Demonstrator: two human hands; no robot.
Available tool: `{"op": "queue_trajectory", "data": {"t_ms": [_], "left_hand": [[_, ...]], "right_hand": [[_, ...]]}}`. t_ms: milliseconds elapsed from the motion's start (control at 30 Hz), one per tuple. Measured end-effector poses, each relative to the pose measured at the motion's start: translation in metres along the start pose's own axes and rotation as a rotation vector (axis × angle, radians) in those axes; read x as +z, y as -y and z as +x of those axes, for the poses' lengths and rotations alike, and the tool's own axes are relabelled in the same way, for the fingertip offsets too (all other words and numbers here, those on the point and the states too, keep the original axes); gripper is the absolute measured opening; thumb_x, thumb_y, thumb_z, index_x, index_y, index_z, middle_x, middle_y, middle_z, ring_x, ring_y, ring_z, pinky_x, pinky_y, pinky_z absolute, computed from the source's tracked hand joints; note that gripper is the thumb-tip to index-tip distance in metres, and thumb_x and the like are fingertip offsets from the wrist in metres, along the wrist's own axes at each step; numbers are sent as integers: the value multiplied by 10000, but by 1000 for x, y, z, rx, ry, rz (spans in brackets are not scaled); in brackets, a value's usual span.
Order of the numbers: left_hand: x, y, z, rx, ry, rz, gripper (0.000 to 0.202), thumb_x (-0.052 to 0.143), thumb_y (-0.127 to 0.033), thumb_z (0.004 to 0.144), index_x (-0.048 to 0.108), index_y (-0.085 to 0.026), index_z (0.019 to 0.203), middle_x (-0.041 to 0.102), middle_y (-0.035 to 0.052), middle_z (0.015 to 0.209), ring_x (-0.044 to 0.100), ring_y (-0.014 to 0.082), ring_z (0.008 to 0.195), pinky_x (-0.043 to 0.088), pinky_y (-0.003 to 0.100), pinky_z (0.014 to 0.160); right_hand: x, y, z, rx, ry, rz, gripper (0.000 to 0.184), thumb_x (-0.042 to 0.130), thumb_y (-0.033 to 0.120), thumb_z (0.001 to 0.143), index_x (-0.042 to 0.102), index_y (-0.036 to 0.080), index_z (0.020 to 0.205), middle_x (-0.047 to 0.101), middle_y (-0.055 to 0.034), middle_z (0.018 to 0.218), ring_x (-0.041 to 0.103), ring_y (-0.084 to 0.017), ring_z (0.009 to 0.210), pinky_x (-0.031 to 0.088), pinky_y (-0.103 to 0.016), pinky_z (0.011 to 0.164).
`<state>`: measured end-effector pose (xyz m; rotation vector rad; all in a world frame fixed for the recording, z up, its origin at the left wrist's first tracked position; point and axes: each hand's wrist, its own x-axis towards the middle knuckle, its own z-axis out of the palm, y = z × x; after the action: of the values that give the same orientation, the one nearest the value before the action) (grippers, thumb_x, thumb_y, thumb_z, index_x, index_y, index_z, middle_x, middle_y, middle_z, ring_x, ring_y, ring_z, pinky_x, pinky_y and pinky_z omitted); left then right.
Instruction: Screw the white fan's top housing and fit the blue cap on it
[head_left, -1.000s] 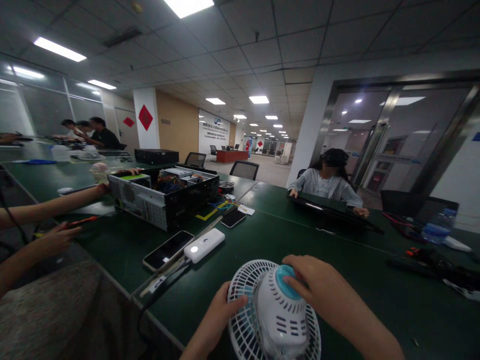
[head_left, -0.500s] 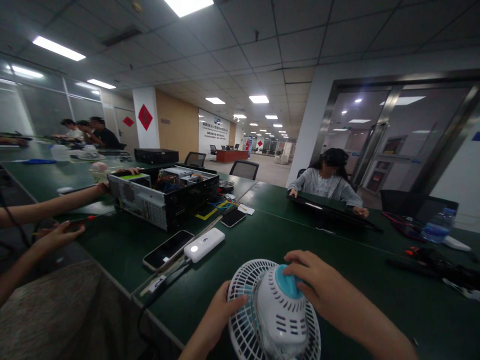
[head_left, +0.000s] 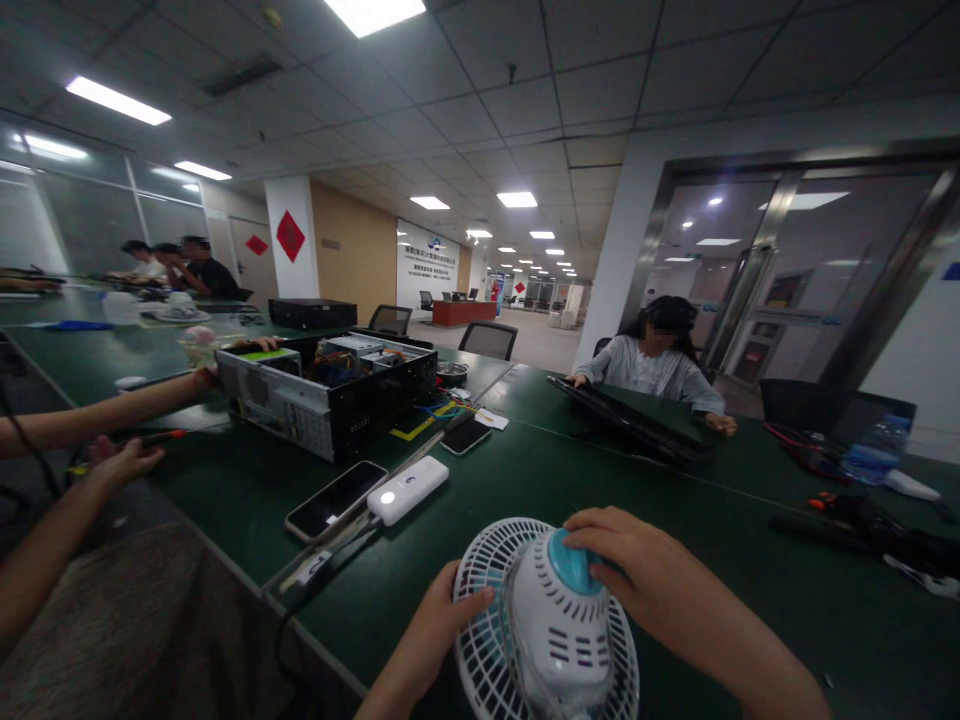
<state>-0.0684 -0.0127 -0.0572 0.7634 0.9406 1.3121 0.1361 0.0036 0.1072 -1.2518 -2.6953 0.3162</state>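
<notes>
Rectangular ceiling lights (head_left: pixel 373 12) give flat, cool overhead light, brightest at 12 o'clock, and the scene falls dimmer toward 6 o'clock, where the dark green desk (head_left: pixel 675 530) shows only soft, weak shadows. Glare streaks the glass partition (head_left: pixel 45 170) at 10 o'clock and the glass door (head_left: pixel 817 270) at 3 o'clock. Strong wide-angle distortion bends the door frame (head_left: pixel 658 250) and ceiling grid (head_left: pixel 480 100) near the edges, and the far hall at 12 o'clock looks small and slightly soft.
</notes>
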Motion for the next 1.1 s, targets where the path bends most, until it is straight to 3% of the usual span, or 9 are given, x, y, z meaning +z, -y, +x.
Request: {"op": "queue_trajectory", "data": {"t_ms": [167, 300, 467, 567, 667, 767, 867, 967, 1100], "left_hand": [[-1, 1, 0, 10, 5, -3, 494, 756, -289, 604, 540, -106, 1009, 679, 123, 986, 626, 279, 943, 464, 397, 867], [0, 0, 0, -1, 11, -8, 464, 752, -289, 610, 552, -115, 991, 687, 109, 964, 636, 271, 918, 467, 392, 861], [1, -1, -1, 0, 3, 5, 485, 757, -305, 599, 554, -119, 998, 687, 110, 966, 628, 278, 937, 465, 394, 862], [1, 1, -1, 5, -14, 17, 495, 766, -320, 582, 565, -121, 988, 684, 116, 979, 621, 286, 952, 460, 393, 864], [-1, 3, 0, 7, -17, 16, 489, 760, -341, 585, 570, -127, 982, 683, 117, 986, 624, 285, 942, 462, 394, 852], [-3, 4, 1, -3, -2, 18, 505, 760, -345, 588, 562, -126, 997, 677, 124, 1006, 621, 288, 953, 463, 396, 852], [-3, 4, 1, 4, 2, 17, 508, 759, -332, 597, 554, -114, 1008, 672, 132, 1015, 614, 292, 971, 459, 403, 868], [-3, 3, 0, -1, -3, 13, 489, 759, -332, 597, 563, -116, 989, 677, 128, 998, 616, 295, 966, 460, 412, 867], [-2, 2, 0, -4, -12, 14, 482, 765, -327, 586, 571, -120, 976, 671, 132, 1021, 610, 297, 984, 457, 412, 875]], "right_hand": [[-2, -2, 0, 3, -6, -8, 302, 450, 120, 794, 628, 222, 1015, 588, -48, 1125, 524, -187, 1033, 396, -343, 900], [0, 5, 5, 113, -27, -127, 219, 451, 259, 847, 638, 175, 922, 627, -92, 952, 565, -223, 903, 431, -363, 785], [8, 25, 14, 240, -42, -268, 310, 369, 221, 876, 509, 172, 1148, 654, -109, 855, 624, -242, 781, 448, -347, 651], [9, 27, 15, 288, -27, -295, 336, 305, 191, 893, 474, 171, 1182, 668, -106, 781, 641, -255, 721, 446, -355, 607], [5, 20, 9, 224, -40, -222, 316, 285, 196, 900, 544, 208, 1080, 660, -87, 802, 633, -232, 750, 454, -342, 624], [0, 8, 1, 71, -59, -120, 299, 361, 134, 845, 598, 234, 998, 609, -80, 1001, 581, -205, 920, 455, -336, 746], [-1, 1, -3, 6, -33, -39, 328, 419, 73, 771, 606, 241, 983, 527, -63, 1154, 512, -197, 1044, 421, -339, 854], [1, 1, -1, 9, -15, -9, 296, 434, 72, 766, 607, 220, 954, 538, -59, 1118, 518, -188, 1017, 410, -337, 859], [1, 9, 6, 113, -37, -115, 154, 452, 206, 828, 601, 174, 807, 607, -76, 909, 565, -201, 850, 426, -327, 723]]}}
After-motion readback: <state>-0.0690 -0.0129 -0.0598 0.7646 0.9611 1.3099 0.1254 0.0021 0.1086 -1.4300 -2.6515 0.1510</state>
